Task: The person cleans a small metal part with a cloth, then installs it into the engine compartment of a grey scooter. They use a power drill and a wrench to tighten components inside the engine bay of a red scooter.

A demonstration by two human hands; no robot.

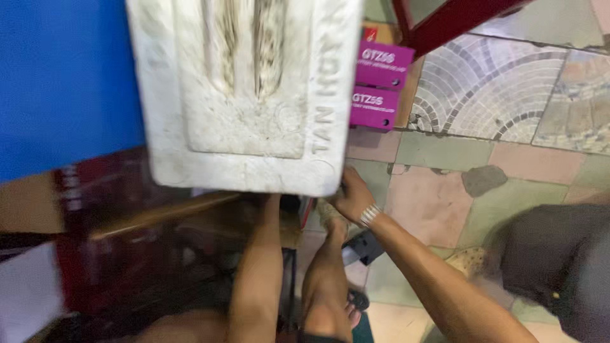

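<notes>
Chunky, scuffed white foam slab (244, 95), moulded with grooves. Right hand (351, 195) grips its lower edge; left hand is hidden underneath, so can't tell its grip.

Both arms reach up to a white foam lid (244, 95); the right hand (351, 195) grips its lower edge. The left hand is hidden behind it; two magenta boxes (379, 82) sit beyond.

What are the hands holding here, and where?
A white foam lid, gripped at its lower edge: the right hand at the lower right corner; the left hand is hidden beneath it.
</notes>
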